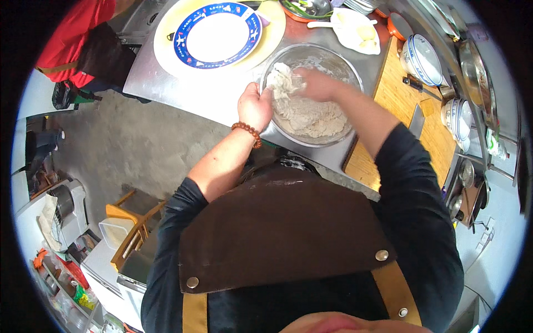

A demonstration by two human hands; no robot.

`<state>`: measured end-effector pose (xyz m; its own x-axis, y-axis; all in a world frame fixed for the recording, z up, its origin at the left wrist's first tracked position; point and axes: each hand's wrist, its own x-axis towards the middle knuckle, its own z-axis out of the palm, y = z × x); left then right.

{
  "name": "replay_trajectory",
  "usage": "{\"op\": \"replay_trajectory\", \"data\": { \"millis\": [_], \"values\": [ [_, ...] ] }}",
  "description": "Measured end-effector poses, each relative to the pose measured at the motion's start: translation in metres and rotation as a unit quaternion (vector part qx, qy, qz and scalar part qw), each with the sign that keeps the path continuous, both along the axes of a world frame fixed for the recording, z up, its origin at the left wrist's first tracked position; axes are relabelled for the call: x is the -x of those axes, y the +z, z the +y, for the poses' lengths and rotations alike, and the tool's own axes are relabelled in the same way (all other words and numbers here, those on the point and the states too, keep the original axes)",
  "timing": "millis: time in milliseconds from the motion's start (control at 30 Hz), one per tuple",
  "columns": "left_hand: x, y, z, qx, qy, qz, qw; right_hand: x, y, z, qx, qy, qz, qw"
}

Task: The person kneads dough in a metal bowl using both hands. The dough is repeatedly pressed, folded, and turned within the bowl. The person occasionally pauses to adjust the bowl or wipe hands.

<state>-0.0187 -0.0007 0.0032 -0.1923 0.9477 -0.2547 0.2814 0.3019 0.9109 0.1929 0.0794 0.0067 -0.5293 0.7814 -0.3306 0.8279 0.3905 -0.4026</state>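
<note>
A round stainless steel mixing bowl (361, 85) stands near the front edge of the steel worktop. My left hand (255, 107) grips the bowl's left rim, thumb at the inner side. A brown bead bracelet (248, 130) circles that wrist. Rough, floury dough (310, 116) covers the bowl's bottom, and a paler, sticky clump rises along the left wall. Inside the bowl, my right hand (318, 84) is blurred, its fingers against that pale clump. Whether they close on it is hidden by the blur. Flour streaks the far inner wall.
Beyond the bowl's left lies a blue-rimmed plate (177, 43) on a yellow round board (272, 25). A white dish (339, 39) stands behind. Right, a wooden cutting board (366, 160) carries a cleaver (416, 120) and stacked bowls (457, 118). A person in red (68, 45) stands at left.
</note>
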Motion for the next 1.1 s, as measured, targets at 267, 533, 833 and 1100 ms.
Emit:
{"op": "replay_trajectory", "data": {
  "millis": [267,533,833,1100],
  "values": [
    [-0.005,-0.016,0.008,0.002,0.034,-0.072,0.997,0.035,-0.035,0.027,0.021,-0.165,-0.031,0.986],
    [-0.001,-0.015,0.001,0.001,0.026,-0.051,0.998,0.041,0.053,-0.109,-0.041,0.026,-0.153,0.987],
    [0.0,-0.009,-0.001,-0.017,0.009,-0.005,1.0,0.076,0.01,-0.013,-0.028,-0.157,-0.121,0.98],
    [0.008,0.017,-0.044,0.191,-0.067,-0.217,0.955,0.007,0.06,0.019,0.04,-0.017,-0.056,0.997]
  ]
}}
